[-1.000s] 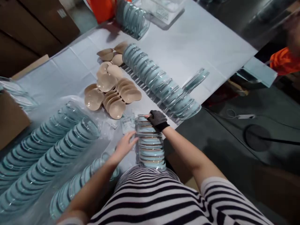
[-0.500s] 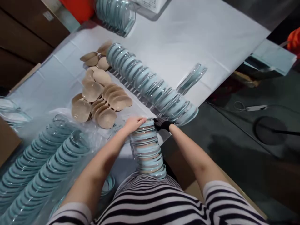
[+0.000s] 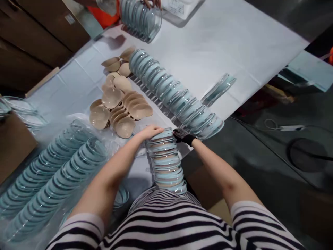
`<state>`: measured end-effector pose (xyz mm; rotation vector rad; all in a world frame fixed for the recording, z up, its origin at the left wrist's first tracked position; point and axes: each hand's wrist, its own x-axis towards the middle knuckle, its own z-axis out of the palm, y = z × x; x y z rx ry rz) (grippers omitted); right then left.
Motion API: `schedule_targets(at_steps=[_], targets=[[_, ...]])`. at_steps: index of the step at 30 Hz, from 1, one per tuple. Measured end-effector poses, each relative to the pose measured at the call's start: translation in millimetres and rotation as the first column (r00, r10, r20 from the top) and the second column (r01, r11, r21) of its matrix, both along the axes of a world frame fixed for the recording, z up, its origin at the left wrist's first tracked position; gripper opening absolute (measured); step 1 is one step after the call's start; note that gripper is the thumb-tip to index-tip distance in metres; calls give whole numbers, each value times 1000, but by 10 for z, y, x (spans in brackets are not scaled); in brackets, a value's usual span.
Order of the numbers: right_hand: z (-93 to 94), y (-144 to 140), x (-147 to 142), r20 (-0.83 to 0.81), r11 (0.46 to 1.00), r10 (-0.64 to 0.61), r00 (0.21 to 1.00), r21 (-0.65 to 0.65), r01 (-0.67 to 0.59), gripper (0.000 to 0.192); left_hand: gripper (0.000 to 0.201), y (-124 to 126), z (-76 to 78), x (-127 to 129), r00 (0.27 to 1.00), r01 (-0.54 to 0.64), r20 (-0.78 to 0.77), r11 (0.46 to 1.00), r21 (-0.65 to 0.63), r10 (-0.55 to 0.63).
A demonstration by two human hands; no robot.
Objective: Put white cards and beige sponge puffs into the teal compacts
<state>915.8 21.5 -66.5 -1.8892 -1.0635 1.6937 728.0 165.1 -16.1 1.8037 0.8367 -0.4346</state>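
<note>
A row of clear round plastic cases with pale blue rims [image 3: 168,161] runs from the table edge to my striped shirt, with beige showing between the cases. My bare left hand [image 3: 153,132] grips the left side of its far end. On the opposite side, my right hand [image 3: 183,136], in a black dotted glove, has its curled fingers against the same end. Just beyond, a longer row of similar cases [image 3: 174,95] slants across the table on a ribbed support. Beige bra cups [image 3: 125,126] lie in overlapping groups left of that row.
Long stacks of blue-rimmed cases [image 3: 59,180] lie in clear plastic at the left, near a cardboard box [image 3: 17,146]. A few flat cases [image 3: 220,88] rest on the white table [image 3: 221,38]. Another person's hand [image 3: 152,3] touches a case row at the back, beside a white basket [image 3: 179,8].
The view has shifted, so the table things appear farther right. My hands stay at the far end of the near row. Another person's hand has come into view at the back row.
</note>
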Motion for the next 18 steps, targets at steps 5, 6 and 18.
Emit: schedule_targets(at_steps=[5,6,18], targets=[[424,169,-205,456,972,174,873,64,-228,25,55,158,91,53,997,-10,-71,990,-139,0],[468,216,-222,455,977,163,876,49,-208,23,53,198,100,59,997,1,-79,986,-165,-14],[393,152,-119,-109,999,-26,994,38,31,35,47,195,104,-14,998,35,-42,984,-177,-43]])
